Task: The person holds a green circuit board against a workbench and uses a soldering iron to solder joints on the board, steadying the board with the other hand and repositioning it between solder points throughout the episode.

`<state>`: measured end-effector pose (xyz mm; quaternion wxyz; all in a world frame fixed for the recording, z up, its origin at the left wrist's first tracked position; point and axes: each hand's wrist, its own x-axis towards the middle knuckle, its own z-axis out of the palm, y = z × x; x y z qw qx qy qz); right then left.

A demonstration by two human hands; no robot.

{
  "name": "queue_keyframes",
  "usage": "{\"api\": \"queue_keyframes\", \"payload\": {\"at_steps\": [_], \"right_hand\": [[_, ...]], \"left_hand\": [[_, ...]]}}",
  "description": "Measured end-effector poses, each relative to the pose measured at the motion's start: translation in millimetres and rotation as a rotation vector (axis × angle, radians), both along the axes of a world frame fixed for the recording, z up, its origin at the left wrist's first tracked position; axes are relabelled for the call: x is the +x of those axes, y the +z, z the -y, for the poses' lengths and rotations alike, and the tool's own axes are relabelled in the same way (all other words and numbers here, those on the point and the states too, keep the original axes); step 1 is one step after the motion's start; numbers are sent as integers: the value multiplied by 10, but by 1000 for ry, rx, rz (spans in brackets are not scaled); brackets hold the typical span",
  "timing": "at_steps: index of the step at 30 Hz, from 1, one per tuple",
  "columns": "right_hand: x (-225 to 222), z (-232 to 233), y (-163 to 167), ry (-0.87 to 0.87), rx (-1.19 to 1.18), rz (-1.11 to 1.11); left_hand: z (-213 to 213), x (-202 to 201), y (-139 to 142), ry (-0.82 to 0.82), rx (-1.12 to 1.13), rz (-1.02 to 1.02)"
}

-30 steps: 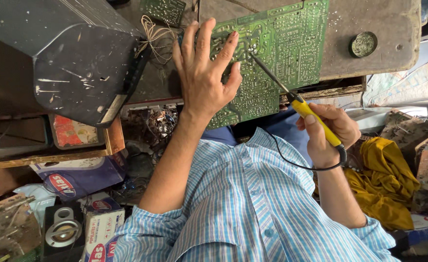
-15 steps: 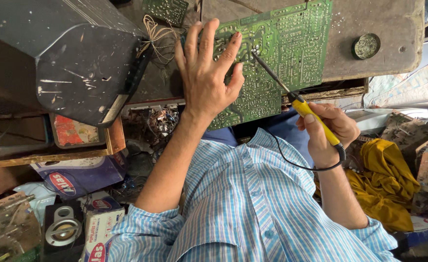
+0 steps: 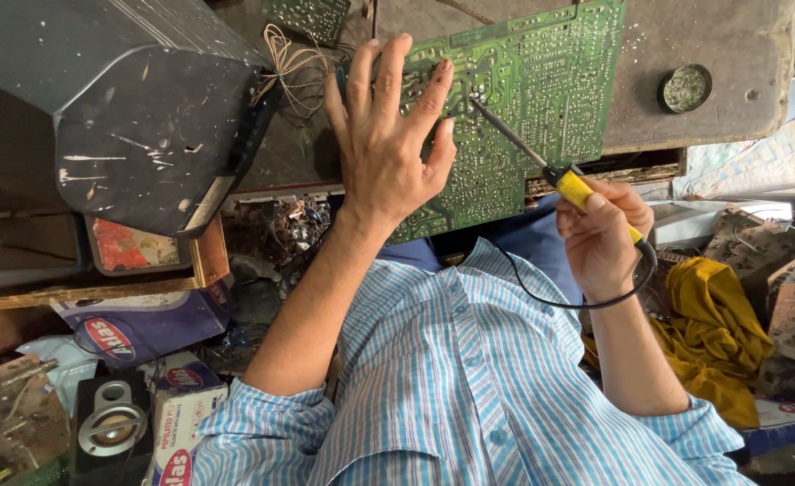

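A green circuit board (image 3: 542, 81) lies solder side up on a worn workbench (image 3: 704, 36), its near edge hanging over the bench front. My left hand (image 3: 384, 153) rests flat on the board's left part with fingers spread, holding nothing. My right hand (image 3: 600, 238) grips a soldering iron (image 3: 570, 186) by its yellow handle. The iron's thin metal tip touches the board near my left fingertips. A black cord (image 3: 542, 292) loops from the handle across my striped shirt.
A dark plastic television casing (image 3: 136, 117) stands at the left, with a bundle of pale wires (image 3: 294, 67) beside it. A round tin (image 3: 686, 87) sits on the bench at the right. Below lie a yellow cloth (image 3: 713, 315), a small speaker (image 3: 109, 423) and cardboard boxes (image 3: 177, 423).
Almost nothing differs. My left hand stays flat on the board and the iron's tip stays against it, shifted only slightly.
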<state>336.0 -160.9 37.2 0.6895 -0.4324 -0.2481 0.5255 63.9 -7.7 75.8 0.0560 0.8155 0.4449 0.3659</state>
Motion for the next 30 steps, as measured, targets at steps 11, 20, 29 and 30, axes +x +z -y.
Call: {"api": "queue_keyframes", "payload": {"at_steps": [11,20,29,30], "right_hand": [[-263,42,359,-103,31,431],[-501,76,869,-269,175,1069],[144,4,907,-558,-226,1138],[160,24,796,-557,-165,1104]], "left_hand": [[-22,6,-79,5,19,34],[-40,15,-102,7,31,61],[-6,-2,-24,8,2,47],[8,5,-6,10,-14,43]]}}
